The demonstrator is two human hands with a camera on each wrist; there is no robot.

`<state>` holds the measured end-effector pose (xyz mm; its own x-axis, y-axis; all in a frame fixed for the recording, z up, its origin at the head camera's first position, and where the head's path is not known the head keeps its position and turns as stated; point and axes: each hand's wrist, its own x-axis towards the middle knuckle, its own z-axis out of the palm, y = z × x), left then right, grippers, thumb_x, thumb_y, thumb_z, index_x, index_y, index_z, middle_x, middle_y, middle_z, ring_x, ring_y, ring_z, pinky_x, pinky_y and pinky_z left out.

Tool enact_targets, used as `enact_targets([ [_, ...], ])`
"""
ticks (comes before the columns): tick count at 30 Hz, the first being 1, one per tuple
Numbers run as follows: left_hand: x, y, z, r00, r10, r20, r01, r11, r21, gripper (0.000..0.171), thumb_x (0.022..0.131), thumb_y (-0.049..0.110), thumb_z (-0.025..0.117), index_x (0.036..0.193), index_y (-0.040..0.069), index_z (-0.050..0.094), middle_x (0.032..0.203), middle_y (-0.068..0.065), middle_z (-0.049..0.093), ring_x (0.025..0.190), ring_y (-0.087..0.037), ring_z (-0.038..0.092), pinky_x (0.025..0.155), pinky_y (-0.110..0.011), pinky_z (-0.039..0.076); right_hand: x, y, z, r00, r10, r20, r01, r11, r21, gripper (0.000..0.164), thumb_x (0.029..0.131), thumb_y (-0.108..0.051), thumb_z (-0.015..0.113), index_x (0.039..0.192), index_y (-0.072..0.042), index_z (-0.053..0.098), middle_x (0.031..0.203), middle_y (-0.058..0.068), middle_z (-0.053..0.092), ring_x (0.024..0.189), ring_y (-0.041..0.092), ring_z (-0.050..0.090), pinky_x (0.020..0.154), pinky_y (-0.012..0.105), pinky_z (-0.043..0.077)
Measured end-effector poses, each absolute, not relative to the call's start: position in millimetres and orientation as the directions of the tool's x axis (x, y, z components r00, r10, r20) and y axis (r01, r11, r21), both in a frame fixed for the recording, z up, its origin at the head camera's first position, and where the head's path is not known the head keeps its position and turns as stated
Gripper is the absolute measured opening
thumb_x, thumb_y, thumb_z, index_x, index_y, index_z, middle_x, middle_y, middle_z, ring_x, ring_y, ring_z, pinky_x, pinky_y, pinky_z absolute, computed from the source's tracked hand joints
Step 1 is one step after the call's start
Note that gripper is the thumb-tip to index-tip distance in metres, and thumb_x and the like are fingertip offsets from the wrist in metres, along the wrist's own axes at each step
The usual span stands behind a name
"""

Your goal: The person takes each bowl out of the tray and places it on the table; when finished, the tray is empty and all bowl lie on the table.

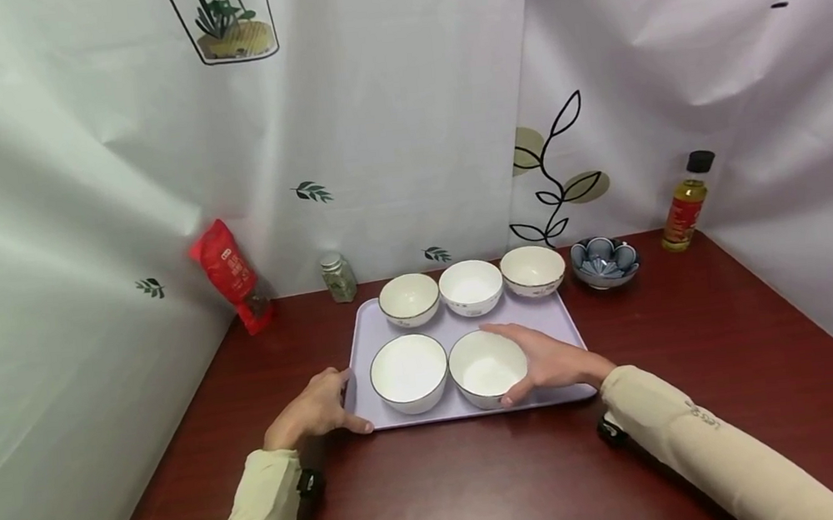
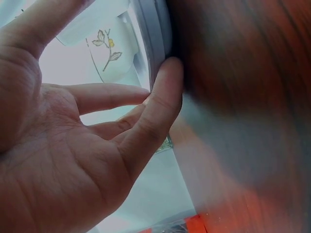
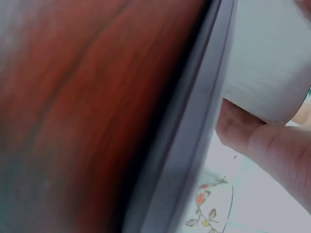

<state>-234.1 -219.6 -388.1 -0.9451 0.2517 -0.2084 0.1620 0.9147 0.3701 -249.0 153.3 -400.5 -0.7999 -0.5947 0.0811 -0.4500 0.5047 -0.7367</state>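
Observation:
A lilac tray [image 1: 461,328] lies on the table with white bowls on it. Three bowls [image 1: 471,286] stand in its back row. In front are a left bowl [image 1: 408,370] and a right bowl [image 1: 483,364]. My right hand [image 1: 546,358] grips that right bowl from its right side, thumb at the near rim and fingers at the far rim. My left hand [image 1: 319,405] touches the tray's left edge with extended fingers [image 2: 160,92], thumb near the front corner. In the right wrist view the gripped bowl [image 3: 267,63] shows beyond the tray rim.
Right of the tray stands a blue patterned bowl [image 1: 603,263]. An oil bottle [image 1: 685,205] is in the back right corner. A glass spice jar [image 1: 339,277] and a red packet [image 1: 233,273] stand along the back left. White printed cloth [image 1: 404,127] hangs behind the table.

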Motion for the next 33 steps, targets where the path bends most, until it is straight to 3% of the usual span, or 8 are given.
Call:
enact_targets([
  [13, -235, -221, -387, -0.943, 0.269, -0.198, 0.186, 0.915, 0.358, 0.100, 0.063, 0.030, 0.096, 0.141, -0.010, 0.049, 0.117, -0.023, 0.059, 0.106, -0.030, 0.056, 0.098, -0.049, 0.049, -250, 148, -398, -0.838, -0.530, 0.131, -0.455, 0.545, -0.705, 0.114, 0.050, -0.031, 0.097, 0.146, 0.002, 0.046, 0.139, 0.019, 0.059, 0.128, 0.033, 0.054, 0.112, 0.055, 0.038],
  [25, -234, -222, -388, -0.941, 0.278, -0.192, 0.196, 0.911, 0.363, 0.100, 0.064, 0.029, 0.096, 0.142, -0.011, 0.048, 0.115, -0.023, 0.059, 0.103, -0.029, 0.056, 0.097, -0.048, 0.049, -243, 173, -388, -0.854, -0.502, 0.138, -0.442, 0.559, -0.702, 0.112, 0.051, -0.031, 0.097, 0.146, 0.002, 0.047, 0.140, 0.019, 0.058, 0.126, 0.034, 0.055, 0.110, 0.056, 0.039],
  [33, -234, -222, -389, -0.940, 0.276, -0.199, 0.186, 0.907, 0.377, 0.102, 0.064, 0.029, 0.096, 0.144, -0.010, 0.046, 0.115, -0.022, 0.058, 0.101, -0.028, 0.055, 0.095, -0.047, 0.050, -235, 203, -383, -0.882, -0.458, 0.111, -0.398, 0.599, -0.695, 0.110, 0.054, -0.033, 0.097, 0.147, -0.002, 0.046, 0.137, 0.016, 0.059, 0.118, 0.030, 0.056, 0.102, 0.050, 0.044],
])
